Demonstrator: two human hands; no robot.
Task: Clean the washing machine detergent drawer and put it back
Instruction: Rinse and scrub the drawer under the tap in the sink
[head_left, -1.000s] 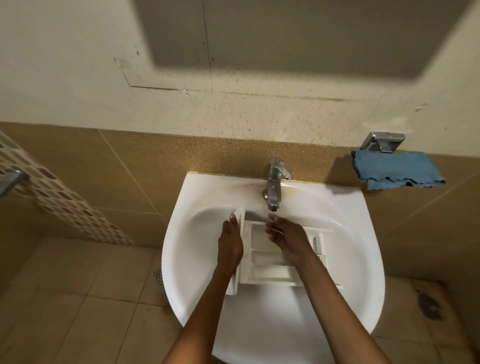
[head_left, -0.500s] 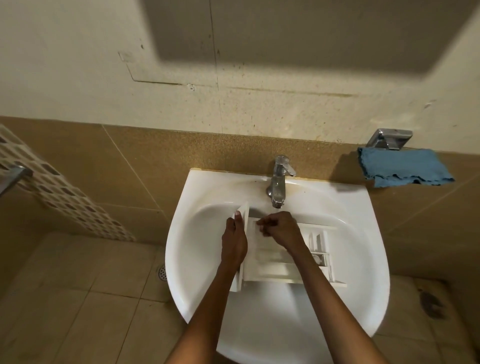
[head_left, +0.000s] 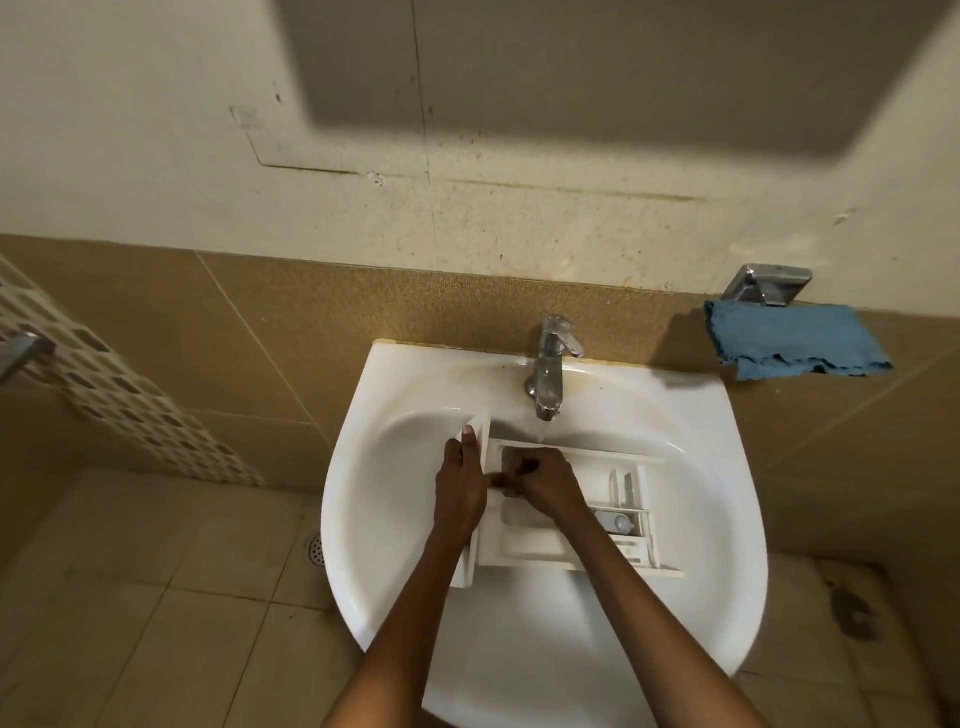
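Drawer's in the basin now: detergent drawer (head_left: 571, 540) lies flat across the middle of the sink (head_left: 701, 519), front panel at the sink's left side, open compartments facing up. L hand (head_left: 460, 491) grips that front panel, one finger stretched along it toward the sink's back edge. R hand (head_left: 540, 486) is down in the compartment nearest the panel, fingers curled tight; can't tell if it's got anything in it. Small white insert (head_left: 615, 521) sits in a compartment toward the sink's right side. Tap (head_left: 548, 374) stands at the sink's back edge, spout over the drawer. Blue cloth (head_left: 795, 338) hangs on the wall, right of the sink.
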